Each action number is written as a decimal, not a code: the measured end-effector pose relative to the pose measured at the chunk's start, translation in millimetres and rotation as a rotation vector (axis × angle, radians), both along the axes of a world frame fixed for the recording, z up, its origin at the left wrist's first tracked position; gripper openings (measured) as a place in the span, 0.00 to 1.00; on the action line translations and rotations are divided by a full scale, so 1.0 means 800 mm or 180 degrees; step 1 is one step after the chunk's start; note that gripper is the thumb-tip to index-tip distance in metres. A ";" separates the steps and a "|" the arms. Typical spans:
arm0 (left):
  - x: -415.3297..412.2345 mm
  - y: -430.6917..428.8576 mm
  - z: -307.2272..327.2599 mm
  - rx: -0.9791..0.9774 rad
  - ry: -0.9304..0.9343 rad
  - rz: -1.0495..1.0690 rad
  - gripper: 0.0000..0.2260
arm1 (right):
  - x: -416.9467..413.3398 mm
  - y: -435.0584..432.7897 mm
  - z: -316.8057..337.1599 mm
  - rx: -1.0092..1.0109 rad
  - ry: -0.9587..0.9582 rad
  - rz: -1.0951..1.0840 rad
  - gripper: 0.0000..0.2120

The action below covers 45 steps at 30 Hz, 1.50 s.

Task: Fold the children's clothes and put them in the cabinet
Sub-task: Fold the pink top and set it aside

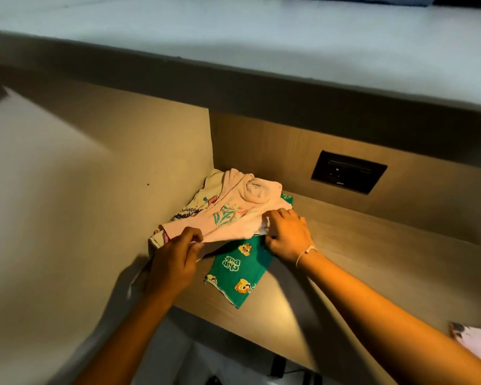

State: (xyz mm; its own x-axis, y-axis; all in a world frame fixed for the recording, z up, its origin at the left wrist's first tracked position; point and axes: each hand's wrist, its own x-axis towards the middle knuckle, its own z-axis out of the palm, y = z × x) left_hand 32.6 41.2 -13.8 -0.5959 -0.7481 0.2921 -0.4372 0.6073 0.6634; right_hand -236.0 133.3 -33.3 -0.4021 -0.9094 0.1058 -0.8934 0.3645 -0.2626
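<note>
A folded pink child's shirt (pixel 239 212) with a turquoise print lies on top of a small pile in the back left corner of a wooden shelf (pixel 372 245). Under it are a cream printed garment (pixel 197 201) and a green cartoon-print garment (pixel 239 270) that sticks out toward me. My left hand (pixel 175 259) pinches the pink shirt's near left edge. At the shirt's near right edge, my right hand (pixel 288 232) grips the fabric, with a bit of white cloth showing between its fingers.
A wooden side panel (pixel 122 162) walls the shelf on the left. A dark socket plate (pixel 347 172) sits in the back panel. A pale surface (pixel 261 37) runs above the shelf. Another pink patterned cloth (pixel 475 345) lies at the shelf's right front.
</note>
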 end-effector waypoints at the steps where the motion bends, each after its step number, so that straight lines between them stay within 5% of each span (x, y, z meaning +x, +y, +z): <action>1: 0.003 0.006 0.006 -0.0031 0.0028 0.0014 0.05 | 0.007 0.001 -0.002 -0.0110 0.0180 0.0147 0.27; 5: 0.013 0.022 0.027 -0.0222 0.0124 0.0095 0.06 | 0.027 -0.019 -0.006 -0.0228 0.0386 0.0267 0.39; 13: 0.036 0.017 0.021 0.0469 0.0714 0.0427 0.15 | -0.006 -0.021 -0.008 -0.0461 0.0251 -0.0295 0.13; 17: 0.018 0.009 0.008 0.1296 -0.0174 0.0033 0.30 | -0.003 -0.008 0.002 -0.0796 0.0001 -0.0360 0.12; 21: -0.006 0.019 -0.009 0.1700 -0.0968 -0.0451 0.34 | -0.001 0.005 0.016 -0.0735 0.0270 -0.0017 0.13; 24: -0.016 0.021 -0.016 0.1977 -0.1105 -0.0291 0.30 | -0.006 0.013 0.022 -0.0817 0.0233 -0.0129 0.11; 28: -0.012 0.017 -0.018 0.1761 -0.1477 -0.0101 0.20 | -0.016 0.022 0.027 -0.0886 0.0315 -0.0185 0.09; 33: -0.001 0.010 -0.013 0.1414 -0.2097 -0.0051 0.18 | -0.023 0.026 0.026 -0.0930 0.0551 -0.0091 0.10; 41: 0.025 0.001 0.063 0.1817 -0.0253 0.0085 0.15 | -0.031 0.046 0.074 -0.1741 0.0446 -0.0052 0.05; 45: -0.026 -0.021 0.108 0.1393 0.0492 0.0424 0.12 | -0.060 0.062 0.123 -0.2198 0.0054 -0.0274 0.07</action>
